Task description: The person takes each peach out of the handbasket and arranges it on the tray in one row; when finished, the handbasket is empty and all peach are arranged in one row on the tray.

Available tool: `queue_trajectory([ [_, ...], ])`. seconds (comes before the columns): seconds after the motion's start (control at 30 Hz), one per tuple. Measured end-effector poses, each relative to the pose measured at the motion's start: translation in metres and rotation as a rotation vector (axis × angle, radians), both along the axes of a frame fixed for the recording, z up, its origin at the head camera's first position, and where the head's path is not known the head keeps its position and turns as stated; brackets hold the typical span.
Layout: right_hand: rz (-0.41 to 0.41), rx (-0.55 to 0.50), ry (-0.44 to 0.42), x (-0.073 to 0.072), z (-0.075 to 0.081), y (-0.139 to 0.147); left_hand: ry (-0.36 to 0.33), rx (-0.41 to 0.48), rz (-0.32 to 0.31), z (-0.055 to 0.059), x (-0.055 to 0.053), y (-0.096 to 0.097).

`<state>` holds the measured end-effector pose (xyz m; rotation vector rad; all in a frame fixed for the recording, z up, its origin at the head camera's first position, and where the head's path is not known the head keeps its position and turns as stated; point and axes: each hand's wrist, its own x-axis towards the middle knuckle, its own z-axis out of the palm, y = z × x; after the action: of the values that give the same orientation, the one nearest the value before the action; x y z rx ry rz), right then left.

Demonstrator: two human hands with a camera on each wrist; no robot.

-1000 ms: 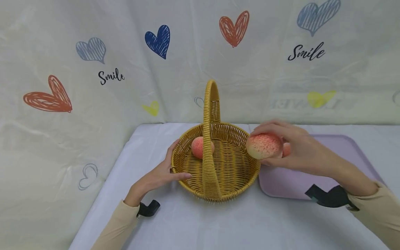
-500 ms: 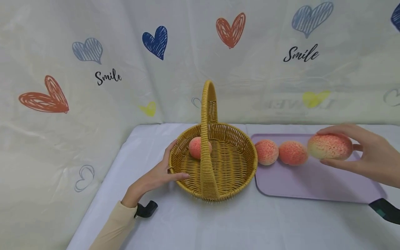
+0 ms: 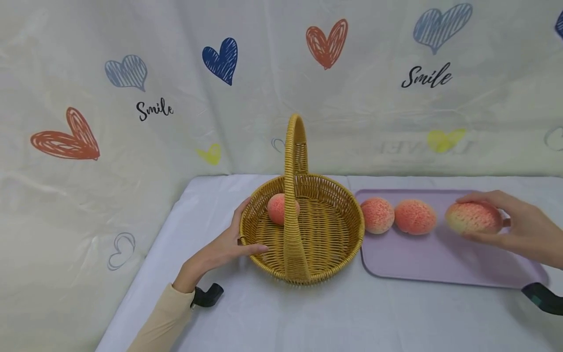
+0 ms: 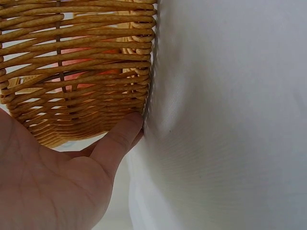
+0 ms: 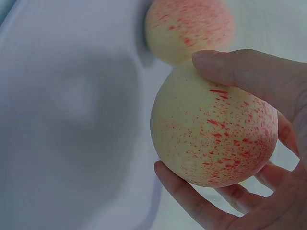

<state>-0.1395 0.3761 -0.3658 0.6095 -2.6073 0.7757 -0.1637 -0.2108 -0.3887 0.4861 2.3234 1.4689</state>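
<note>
A brown wicker basket [image 3: 323,234] with a tall handle stands mid-table, one peach [image 3: 276,209] inside it, partly behind the handle. At its left side my left hand [image 3: 224,244] holds the outer wall, fingers toward the back and thumb toward the front. In the left wrist view the thumb [image 4: 117,141] presses low on the weave. My right hand [image 3: 523,227] grips another peach [image 3: 472,218] between thumb and fingers over the right part of the lilac tray [image 3: 440,261]. The right wrist view shows this peach [image 5: 216,134] just above the tray, casting a shadow.
Two more peaches, one [image 3: 377,215] near the basket's rim and another [image 3: 415,216] beside it, lie on the tray. A white cloth [image 3: 281,318] covers the table, and a printed curtain [image 3: 264,98] hangs behind it.
My right hand has carried its peach from beside the basket's right rim over to the tray's right part, then slightly lower. The left hand and the basket have stayed in place.
</note>
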Motion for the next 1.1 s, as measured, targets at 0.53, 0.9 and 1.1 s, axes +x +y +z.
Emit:
queue_trajectory([
  [0.53,0.03,0.037,0.016,-0.013,-0.023,-0.003,0.012,-0.027,0.005,0.0,0.0,0.0],
  [0.9,0.01,0.079,0.024,-0.018,-0.022,-0.005,0.014,-0.009,0.001,0.001,0.0,0.0],
  [1.1,0.019,0.087,0.024,-0.021,-0.023,-0.002,0.009,-0.01,0.001,0.0,0.0,0.001],
])
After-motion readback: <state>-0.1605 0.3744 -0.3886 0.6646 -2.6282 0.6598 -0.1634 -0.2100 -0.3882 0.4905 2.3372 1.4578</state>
